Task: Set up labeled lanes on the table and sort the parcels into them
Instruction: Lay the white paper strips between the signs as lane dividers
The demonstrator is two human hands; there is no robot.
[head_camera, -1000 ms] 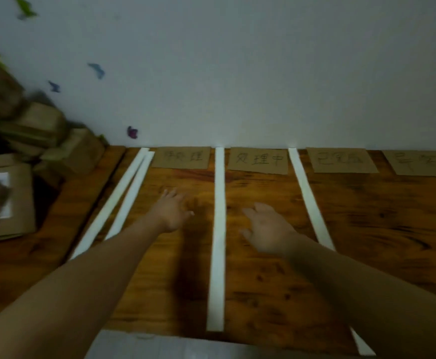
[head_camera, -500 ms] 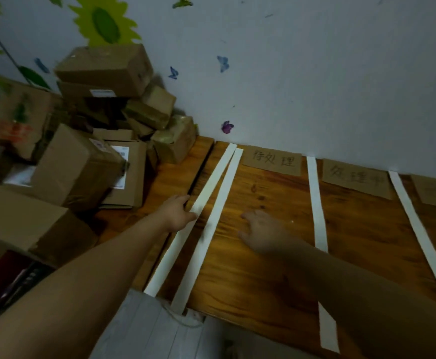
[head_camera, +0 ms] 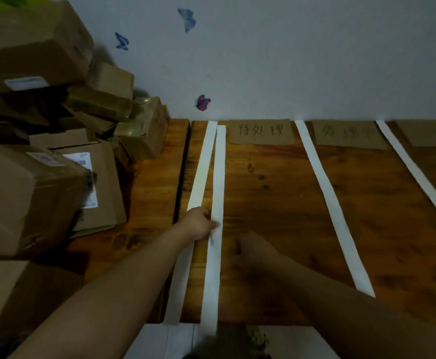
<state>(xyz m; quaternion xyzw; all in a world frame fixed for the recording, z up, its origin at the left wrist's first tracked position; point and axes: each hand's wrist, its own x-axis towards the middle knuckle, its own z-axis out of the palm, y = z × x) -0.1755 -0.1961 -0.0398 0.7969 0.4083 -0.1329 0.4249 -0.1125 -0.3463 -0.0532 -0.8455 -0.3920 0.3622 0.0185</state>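
Observation:
Two white paper strips, the outer strip (head_camera: 202, 167) and the inner strip (head_camera: 218, 177), lie side by side at the left edge of the wooden table (head_camera: 276, 203). My left hand (head_camera: 198, 224) lies across the outer strip, and its curled fingertips pinch the left edge of the inner strip. Blurred and dark, my right hand (head_camera: 250, 251) hovers just right of the inner strip with relaxed fingers, holding nothing. Two more strips (head_camera: 333, 203) (head_camera: 419, 174) mark lanes. Brown card labels (head_camera: 261, 132) (head_camera: 349, 134) (head_camera: 429, 133) sit along the wall.
Several cardboard parcels (head_camera: 30, 182) are piled on a lower wooden surface (head_camera: 154, 198) left of the table, some with white shipping labels. A white wall with butterfly stickers (head_camera: 202, 102) closes the far side. The table's near edge runs at the bottom, with pale floor below.
My view swung left and brought the parcel pile in. My left hand moved from the lane by the middle strip onto the two strips at the table's left edge. My right hand followed leftward.

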